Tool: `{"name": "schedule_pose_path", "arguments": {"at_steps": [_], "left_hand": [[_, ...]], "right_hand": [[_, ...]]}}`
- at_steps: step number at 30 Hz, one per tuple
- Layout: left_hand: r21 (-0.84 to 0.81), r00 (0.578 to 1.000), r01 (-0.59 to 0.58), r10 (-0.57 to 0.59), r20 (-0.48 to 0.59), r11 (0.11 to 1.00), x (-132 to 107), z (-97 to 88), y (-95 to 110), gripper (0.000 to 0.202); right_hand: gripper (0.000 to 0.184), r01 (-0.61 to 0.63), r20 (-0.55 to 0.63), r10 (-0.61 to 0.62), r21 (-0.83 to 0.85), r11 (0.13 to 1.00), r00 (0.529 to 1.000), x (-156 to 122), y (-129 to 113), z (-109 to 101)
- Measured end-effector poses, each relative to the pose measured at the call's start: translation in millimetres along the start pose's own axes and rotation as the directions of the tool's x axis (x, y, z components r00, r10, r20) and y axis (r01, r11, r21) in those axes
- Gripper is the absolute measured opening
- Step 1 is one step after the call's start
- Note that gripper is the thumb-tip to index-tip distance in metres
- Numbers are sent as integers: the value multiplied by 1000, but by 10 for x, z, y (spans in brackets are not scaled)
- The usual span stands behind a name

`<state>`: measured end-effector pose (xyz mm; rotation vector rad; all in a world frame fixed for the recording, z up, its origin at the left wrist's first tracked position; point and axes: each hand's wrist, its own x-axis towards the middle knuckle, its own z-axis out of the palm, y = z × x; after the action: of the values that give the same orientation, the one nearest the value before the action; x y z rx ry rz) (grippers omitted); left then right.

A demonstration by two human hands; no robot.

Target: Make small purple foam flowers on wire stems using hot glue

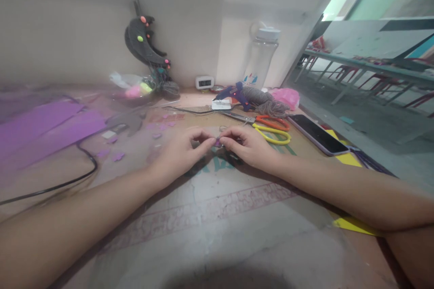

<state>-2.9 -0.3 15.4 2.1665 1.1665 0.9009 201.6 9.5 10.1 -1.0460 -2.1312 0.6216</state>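
At the middle of the table point(210, 244), a small purple piece point(218, 142) sits between the fingertips of both hands; the step under way looks like fine fingertip work on this piece, perhaps shaping or joining it, though the fingers hide too much to be sure. Thumb and forefinger of the left hand point(185, 148) are brought together in a pinch at one side of it; the right hand point(250, 146) pinches from the other side, so both are closed on the piece and nearly touching each other. What comes next would seem to call for a light, steady grip, with neither side pulling; so small a thing could easily slip. Beyond the right hand lie the scissors point(272, 131); farther back rests the glue gun point(233, 95); loose purple cutouts point(118, 157) lie to the left.
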Motion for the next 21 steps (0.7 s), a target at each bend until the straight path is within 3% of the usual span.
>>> {"name": "schedule_pose_path", "arguments": {"at_steps": [21], "left_hand": [[-11, 1000, -11, 12, 11, 1000, 6, 6, 9, 23]], "right_hand": [[19, 5, -5, -5, -6, 1000, 1000, 2, 0, -4]]}}
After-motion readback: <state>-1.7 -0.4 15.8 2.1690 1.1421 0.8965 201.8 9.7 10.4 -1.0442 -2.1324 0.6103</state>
